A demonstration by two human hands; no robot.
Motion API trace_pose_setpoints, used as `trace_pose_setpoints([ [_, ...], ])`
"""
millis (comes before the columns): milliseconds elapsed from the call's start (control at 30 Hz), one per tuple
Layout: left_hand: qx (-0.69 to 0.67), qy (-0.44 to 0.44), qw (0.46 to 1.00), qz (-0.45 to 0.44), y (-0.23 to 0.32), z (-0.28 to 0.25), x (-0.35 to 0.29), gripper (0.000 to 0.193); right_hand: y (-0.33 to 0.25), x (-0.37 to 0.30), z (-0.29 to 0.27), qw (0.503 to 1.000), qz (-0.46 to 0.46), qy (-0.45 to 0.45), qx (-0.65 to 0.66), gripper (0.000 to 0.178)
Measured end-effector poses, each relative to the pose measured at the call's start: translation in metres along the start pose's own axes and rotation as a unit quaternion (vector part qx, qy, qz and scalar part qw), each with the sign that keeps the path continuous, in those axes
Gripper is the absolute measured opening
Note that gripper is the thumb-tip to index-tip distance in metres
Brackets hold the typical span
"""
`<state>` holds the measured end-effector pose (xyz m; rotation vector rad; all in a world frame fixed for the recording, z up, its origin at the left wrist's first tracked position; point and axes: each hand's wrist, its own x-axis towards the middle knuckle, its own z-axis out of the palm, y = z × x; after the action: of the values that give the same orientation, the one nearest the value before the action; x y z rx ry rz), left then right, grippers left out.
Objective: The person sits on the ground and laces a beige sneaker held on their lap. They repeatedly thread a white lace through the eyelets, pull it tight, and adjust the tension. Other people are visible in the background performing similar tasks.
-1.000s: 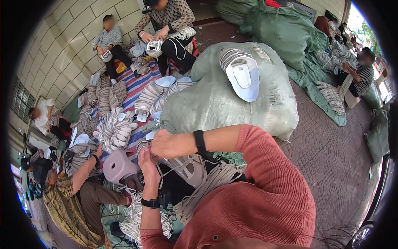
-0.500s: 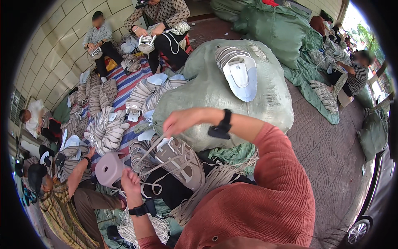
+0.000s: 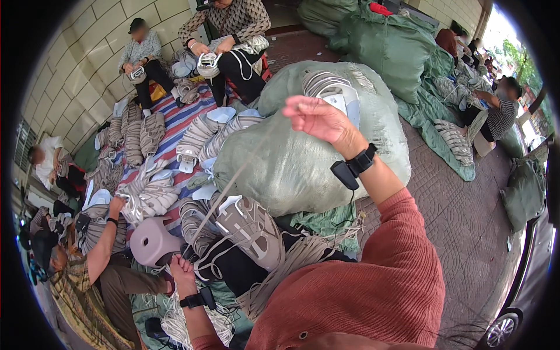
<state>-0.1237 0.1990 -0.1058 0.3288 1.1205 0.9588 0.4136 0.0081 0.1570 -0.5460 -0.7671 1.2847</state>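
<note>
A grey shoe upper (image 3: pixel 252 230) with pale laces lies across my lap. My right hand (image 3: pixel 319 121) is raised high above it, pinching a thin cord (image 3: pixel 233 179) that runs taut down to the left. My left hand (image 3: pixel 182 270) is low beside the shoe upper, closed on the lower end of that cord. Both wrists wear black bands. A heap of pale laces (image 3: pixel 303 256) rests under the shoe on my lap.
A big green sack (image 3: pixel 291 163) stands right in front of me with shoe uppers on top. Rows of uppers lie on a striped mat (image 3: pixel 181 119). A pink stool (image 3: pixel 153 240) is at my left. Several people sit around working; more sacks (image 3: pixel 396 46) lie behind.
My right hand has risen up and to the right, drawing the cord out long and taut. My left hand has stayed low by the shoe upper.
</note>
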Motion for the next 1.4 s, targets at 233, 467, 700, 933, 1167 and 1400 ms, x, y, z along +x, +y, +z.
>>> trace_pose_setpoints([
  [233,0.306,-0.002,0.915,0.262,-0.008,0.031,-0.023,0.023,0.025,0.028,0.032,0.991,-0.053,-0.033,-0.118,0.033],
  [467,0.281,-0.178,0.875,0.352,-0.007,0.153,-0.11,0.021,0.131,0.065,0.066,0.846,-0.176,-0.136,-0.485,0.016],
  [700,0.29,-0.168,0.867,0.369,-0.022,0.22,-0.143,0.02,0.185,0.064,0.091,0.938,0.076,-0.057,-0.333,0.019],
  [933,0.297,-0.16,0.859,0.387,-0.025,0.216,-0.136,0.015,0.196,0.071,0.085,0.964,0.129,-0.064,-0.223,0.022],
  [1167,0.274,-0.181,0.88,0.344,-0.025,0.212,-0.133,0.016,0.2,0.074,0.088,0.962,0.115,-0.068,-0.24,0.022],
  [1400,0.253,-0.201,0.889,0.324,-0.017,0.213,-0.142,0.017,0.184,0.081,0.102,0.922,0.055,-0.049,-0.381,0.02],
])
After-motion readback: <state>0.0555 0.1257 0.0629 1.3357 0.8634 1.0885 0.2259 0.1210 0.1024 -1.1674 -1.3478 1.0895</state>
